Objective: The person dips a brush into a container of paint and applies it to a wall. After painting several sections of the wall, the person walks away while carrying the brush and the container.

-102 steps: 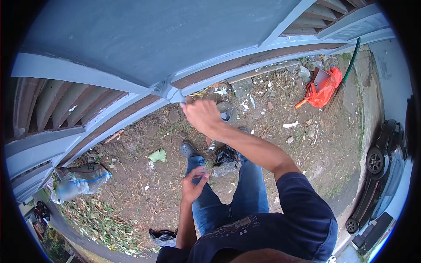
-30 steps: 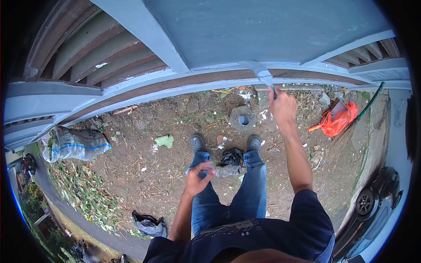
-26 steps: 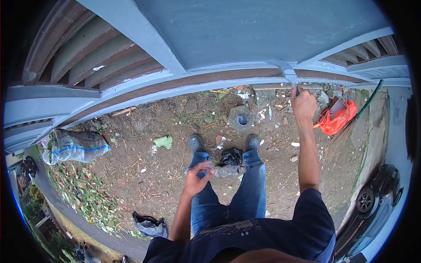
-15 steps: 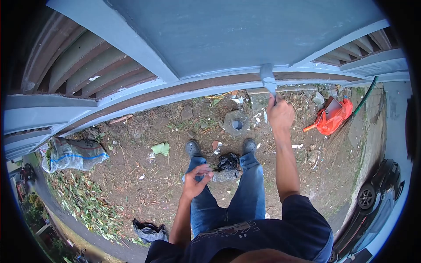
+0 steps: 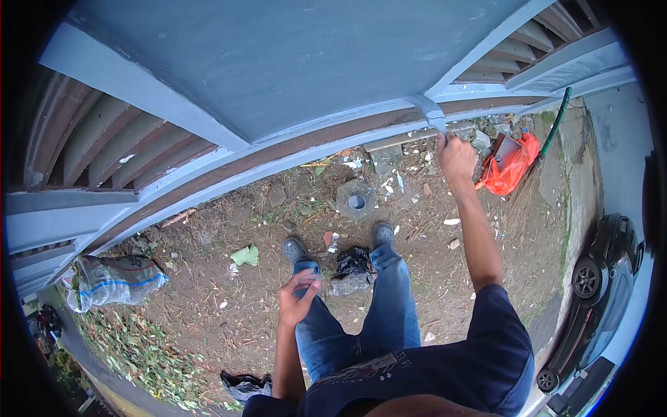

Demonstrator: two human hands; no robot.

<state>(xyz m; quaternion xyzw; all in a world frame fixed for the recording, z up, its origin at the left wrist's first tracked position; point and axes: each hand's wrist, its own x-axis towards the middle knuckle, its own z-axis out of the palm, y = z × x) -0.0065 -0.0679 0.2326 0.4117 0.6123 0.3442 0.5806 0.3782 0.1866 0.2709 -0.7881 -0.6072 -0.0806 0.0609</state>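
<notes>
Closed round the handle of a paint brush (image 5: 433, 115) is my right hand (image 5: 458, 161). The brush's bristles, coated light blue-grey, touch the lower edge of the pale blue frame (image 5: 333, 124) under a large blue-grey panel (image 5: 299, 62). A brown unpainted strip (image 5: 354, 130) runs along that frame. My left hand (image 5: 299, 299) hangs over my left thigh with its fingers loosely apart and nothing in them.
A hexagonal block with a hole (image 5: 355, 200) stands on the littered soil before my feet. An orange bag (image 5: 512, 167) and a green hose (image 5: 556, 125) lie right, a filled sack (image 5: 119, 281) left. Black plastic (image 5: 353, 261) is between my legs. A car (image 5: 590, 299) is far right.
The view has shifted right. My right hand has moved the brush to the right along the frame's edge. My left hand's fingers have opened a little.
</notes>
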